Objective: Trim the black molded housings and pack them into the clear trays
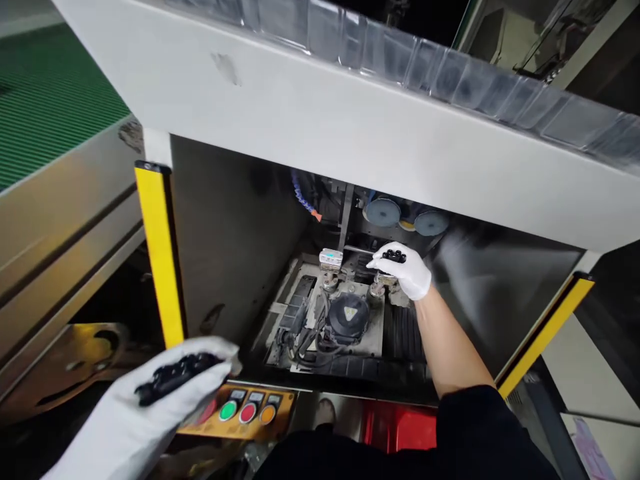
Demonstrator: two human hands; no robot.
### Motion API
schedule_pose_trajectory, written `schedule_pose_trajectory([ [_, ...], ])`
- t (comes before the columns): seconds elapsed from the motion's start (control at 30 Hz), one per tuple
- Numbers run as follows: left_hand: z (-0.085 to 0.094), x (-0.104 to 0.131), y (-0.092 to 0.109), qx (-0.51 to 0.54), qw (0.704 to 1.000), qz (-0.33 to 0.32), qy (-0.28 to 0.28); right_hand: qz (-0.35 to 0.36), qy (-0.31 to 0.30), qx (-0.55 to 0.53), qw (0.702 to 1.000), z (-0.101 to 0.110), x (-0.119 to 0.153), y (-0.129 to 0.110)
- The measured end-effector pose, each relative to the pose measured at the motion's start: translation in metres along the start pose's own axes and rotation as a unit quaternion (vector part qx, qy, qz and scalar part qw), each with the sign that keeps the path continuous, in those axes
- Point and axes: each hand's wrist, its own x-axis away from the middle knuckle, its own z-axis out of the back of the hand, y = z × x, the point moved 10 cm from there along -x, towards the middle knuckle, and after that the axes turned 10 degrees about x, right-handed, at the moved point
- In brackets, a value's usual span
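Observation:
My left hand (170, 387), in a white glove, is at the lower left in front of the machine. Its fingers and thumb are closed around several shiny black rounded parts (177, 377). A small pale piece shows at its fingertips, too blurred to identify. Inside the machine opening, my white-gloved right hand (407, 270) is closed around similar black parts (394, 255), above the right metal holder (377, 289). What its fingertips touch is unclear. To the left, a silvery block (331, 259) with a cyan mark sits on another holder (329, 281).
A round black cover (347, 318) and cables lie below the holders. Two grey discs (383, 211) hang behind. Yellow posts (159, 253) flank the opening. A button panel (237, 411) is at the front, with a red container (400, 427) low down. A green ribbed surface (55, 100) is far left.

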Motion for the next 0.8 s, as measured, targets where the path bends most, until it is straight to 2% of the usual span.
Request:
schedule_pose_trajectory([
  [0.07, -0.026, -0.022, 0.029, 0.059, 0.998, 0.005, -0.035, 0.021, 0.013, 0.025, 0.999, 0.003, 0.0, -0.007],
  [0.17, -0.069, -0.049, 0.076, 0.103, 0.989, -0.052, -0.09, 0.047, 0.047, 0.022, 0.998, 0.006, 0.005, -0.016],
  [0.27, -0.102, -0.07, 0.103, 0.128, 0.979, -0.111, -0.116, 0.039, 0.042, 0.01, 0.998, 0.005, 0.007, -0.017],
  [0.37, -0.129, -0.09, 0.112, 0.187, 0.963, -0.138, -0.139, 0.027, 0.028, 0.027, 0.999, 0.004, 0.005, -0.016],
  [0.5, -0.162, -0.108, 0.117, 0.229, 0.942, -0.144, -0.2, 0.017, 0.043, -0.035, 0.998, 0.006, 0.005, -0.01],
  [0.63, -0.182, -0.116, 0.117, 0.202, 0.941, -0.146, -0.228, 0.006, 0.031, -0.048, 0.998, 0.001, 0.007, -0.008],
  [0.8, -0.201, -0.123, 0.108, 0.185, 0.936, -0.097, -0.282, 0.022, -0.013, -0.045, 0.999, -0.006, 0.006, -0.009],
])
